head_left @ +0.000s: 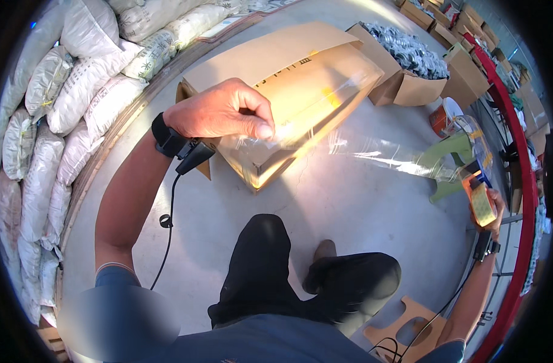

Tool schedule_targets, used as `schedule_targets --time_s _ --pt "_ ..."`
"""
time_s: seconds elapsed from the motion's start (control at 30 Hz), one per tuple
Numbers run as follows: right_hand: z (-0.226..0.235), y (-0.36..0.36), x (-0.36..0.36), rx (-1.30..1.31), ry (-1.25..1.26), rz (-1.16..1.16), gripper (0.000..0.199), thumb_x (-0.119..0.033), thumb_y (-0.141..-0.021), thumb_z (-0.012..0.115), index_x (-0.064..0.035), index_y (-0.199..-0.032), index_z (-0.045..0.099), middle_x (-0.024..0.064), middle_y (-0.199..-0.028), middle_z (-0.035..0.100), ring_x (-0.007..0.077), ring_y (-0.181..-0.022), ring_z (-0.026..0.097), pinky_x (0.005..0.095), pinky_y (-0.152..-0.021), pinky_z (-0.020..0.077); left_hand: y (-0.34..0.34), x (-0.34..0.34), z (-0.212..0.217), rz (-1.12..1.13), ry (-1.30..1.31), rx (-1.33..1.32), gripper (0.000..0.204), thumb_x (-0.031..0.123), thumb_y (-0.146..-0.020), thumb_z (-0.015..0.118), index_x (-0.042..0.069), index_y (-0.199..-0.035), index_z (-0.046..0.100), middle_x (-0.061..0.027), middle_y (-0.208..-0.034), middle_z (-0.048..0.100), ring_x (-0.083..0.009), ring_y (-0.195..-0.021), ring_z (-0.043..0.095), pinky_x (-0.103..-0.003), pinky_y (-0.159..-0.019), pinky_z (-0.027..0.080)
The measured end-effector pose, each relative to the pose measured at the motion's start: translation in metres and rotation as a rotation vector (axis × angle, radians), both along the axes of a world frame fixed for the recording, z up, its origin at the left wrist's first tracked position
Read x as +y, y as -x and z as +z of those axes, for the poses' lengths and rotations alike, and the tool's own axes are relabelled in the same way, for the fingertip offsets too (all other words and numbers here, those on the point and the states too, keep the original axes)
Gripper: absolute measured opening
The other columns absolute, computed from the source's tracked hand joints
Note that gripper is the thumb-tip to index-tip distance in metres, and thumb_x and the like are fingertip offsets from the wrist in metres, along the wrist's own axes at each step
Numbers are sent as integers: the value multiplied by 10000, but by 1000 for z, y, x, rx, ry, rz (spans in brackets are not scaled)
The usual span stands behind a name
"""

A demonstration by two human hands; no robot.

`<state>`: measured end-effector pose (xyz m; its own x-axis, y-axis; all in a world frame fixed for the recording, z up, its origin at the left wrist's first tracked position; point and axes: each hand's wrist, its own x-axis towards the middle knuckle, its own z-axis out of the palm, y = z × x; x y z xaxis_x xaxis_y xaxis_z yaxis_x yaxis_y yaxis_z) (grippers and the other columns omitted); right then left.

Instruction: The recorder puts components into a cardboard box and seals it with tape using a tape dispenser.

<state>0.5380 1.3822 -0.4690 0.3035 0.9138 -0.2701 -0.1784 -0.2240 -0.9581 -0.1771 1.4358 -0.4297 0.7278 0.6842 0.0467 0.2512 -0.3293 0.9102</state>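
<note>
A long brown cardboard box lies at an angle on the floor before me, with a top flap raised a little. My left hand is over its near left end, thumb and forefinger pinched at a strip of clear packing tape. The strip runs out past the box's near edge, slack and shiny, to a tape dispenser at the far right. My right hand is closed around that dispenser, which carries a yellowish roll. Fingers of the right hand are partly hidden behind it.
Stacked white sacks line the left. Beyond the long box, an open carton holds many grey, shiny pieces. A green stool and an orange-and-white bucket stand at right, beside a red rail. A tan stool is near my legs.
</note>
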Motion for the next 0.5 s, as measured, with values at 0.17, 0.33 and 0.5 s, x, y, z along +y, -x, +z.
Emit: schedule_targets --time_s 0.17,0.33,0.5 --pt "-3 2 -6 16 27 0 441 -432 -859 696 -43 -1064 672 103 -746 699 236 -523 678 312 -361 542 2 0 13 -131 72 60 207 83 -1001 651 -30 -1156 730 -88 -1121 756 -159 -1054 675 -321 -961 512" --pt "-8 -12 -13 -12 -33 27 450 -375 -843 694 13 -1069 674 121 -833 726 242 -613 706 314 -506 593 2 11 12 -52 -243 267 179 45 -927 677 -17 -1075 757 -163 -1059 758 -253 -980 714 -356 -893 540" --pt "-9 -9 -20 11 -49 50 502 -383 -858 680 28 -1146 671 164 -923 734 251 -769 733 339 -713 629 -1 26 -29 194 -611 528 147 130 -892 694 47 -991 763 -161 -966 722 -368 -935 681 -442 -837 540"
